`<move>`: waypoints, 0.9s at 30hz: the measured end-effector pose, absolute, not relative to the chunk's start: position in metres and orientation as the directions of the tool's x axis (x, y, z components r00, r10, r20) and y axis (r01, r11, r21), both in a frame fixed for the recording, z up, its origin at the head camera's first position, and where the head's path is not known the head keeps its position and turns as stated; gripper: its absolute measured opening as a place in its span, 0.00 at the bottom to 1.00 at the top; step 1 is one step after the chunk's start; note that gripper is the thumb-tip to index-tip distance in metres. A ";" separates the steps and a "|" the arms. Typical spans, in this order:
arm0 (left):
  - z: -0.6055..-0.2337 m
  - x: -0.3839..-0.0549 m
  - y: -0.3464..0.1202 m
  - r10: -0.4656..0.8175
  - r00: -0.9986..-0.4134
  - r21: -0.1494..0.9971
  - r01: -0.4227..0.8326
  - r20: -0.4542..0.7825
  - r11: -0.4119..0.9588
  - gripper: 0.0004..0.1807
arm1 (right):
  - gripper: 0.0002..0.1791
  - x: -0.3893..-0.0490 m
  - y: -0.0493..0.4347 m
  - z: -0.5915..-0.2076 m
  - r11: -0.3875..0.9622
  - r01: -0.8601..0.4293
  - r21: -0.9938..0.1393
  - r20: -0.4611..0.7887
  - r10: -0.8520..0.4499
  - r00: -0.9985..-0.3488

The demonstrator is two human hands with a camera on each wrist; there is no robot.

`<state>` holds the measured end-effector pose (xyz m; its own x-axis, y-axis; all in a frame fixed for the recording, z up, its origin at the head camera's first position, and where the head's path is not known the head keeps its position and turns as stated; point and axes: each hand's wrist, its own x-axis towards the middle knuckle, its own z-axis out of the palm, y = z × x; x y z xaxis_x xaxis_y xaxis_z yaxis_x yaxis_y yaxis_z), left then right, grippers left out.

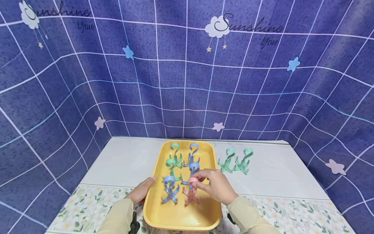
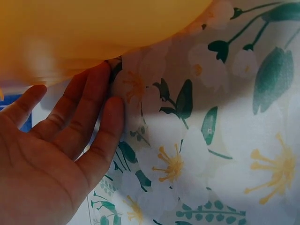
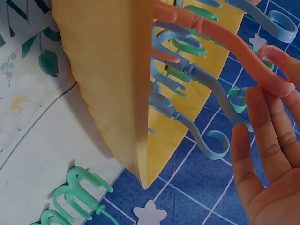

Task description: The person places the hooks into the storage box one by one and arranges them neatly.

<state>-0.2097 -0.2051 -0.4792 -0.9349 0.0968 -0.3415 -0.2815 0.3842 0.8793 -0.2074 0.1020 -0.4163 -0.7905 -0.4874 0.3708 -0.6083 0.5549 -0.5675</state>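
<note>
My right hand point(image 1: 214, 185) pinches the curled top of a pink claw hook point(image 1: 191, 196), which stands upright, claws down, in a yellow tray point(image 1: 181, 219). Seen from the right wrist, the pink hook point(image 3: 234, 40) arches to my fingertips point(image 3: 258, 101). Beside it in the tray stands a blue claw hook point(image 1: 170, 194); farther back are two more blue hooks point(image 1: 192, 161) and two green ones point(image 1: 175, 161). At the tray's left side, my left hand point(image 1: 141, 191) rests thumb-up against the rim; in the left wrist view its fairly straight fingers point(image 2: 96, 89) lie under the wall.
Two green claw hooks point(image 1: 227, 165) stand on the white tabletop point(image 1: 263, 182) right of the tray. A flowered cloth point(image 1: 84, 204) covers the front of the table. A blue gridded curtain point(image 1: 175, 74) with stars and clouds encloses the back and sides.
</note>
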 end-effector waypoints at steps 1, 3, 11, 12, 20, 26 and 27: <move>-0.479 -0.209 -0.205 0.097 -0.936 0.880 -0.280 -0.340 0.383 0.32 | 0.05 -0.207 0.102 -0.416 0.553 -0.609 -0.569 0.371 -0.488 -0.790; -0.479 -0.208 -0.205 0.101 -0.938 0.882 -0.271 -0.332 0.385 0.32 | 0.04 -0.207 0.103 -0.416 0.551 -0.609 -0.570 0.370 -0.489 -0.790; -0.479 -0.209 -0.204 0.087 -0.938 0.876 -0.276 -0.335 0.394 0.32 | 0.04 -0.207 0.107 -0.415 0.544 -0.617 -0.569 0.361 -0.509 -0.782; -0.480 -0.209 -0.204 0.082 -0.938 0.876 -0.280 -0.337 0.393 0.32 | 0.04 -0.207 0.107 -0.414 0.544 -0.615 -0.570 0.358 -0.510 -0.782; -0.480 -0.208 -0.205 0.094 -0.938 0.878 -0.273 -0.334 0.394 0.32 | 0.04 -0.209 0.110 -0.412 0.547 -0.618 -0.565 0.353 -0.517 -0.780; -0.480 -0.210 -0.205 0.093 -0.935 0.877 -0.281 -0.341 0.390 0.32 | 0.09 -0.210 0.114 -0.408 0.587 -0.595 -0.549 0.313 -0.515 -0.798; -0.480 -0.210 -0.205 0.091 -0.936 0.877 -0.280 -0.340 0.390 0.32 | 0.10 -0.209 0.115 -0.406 0.592 -0.592 -0.547 0.308 -0.515 -0.800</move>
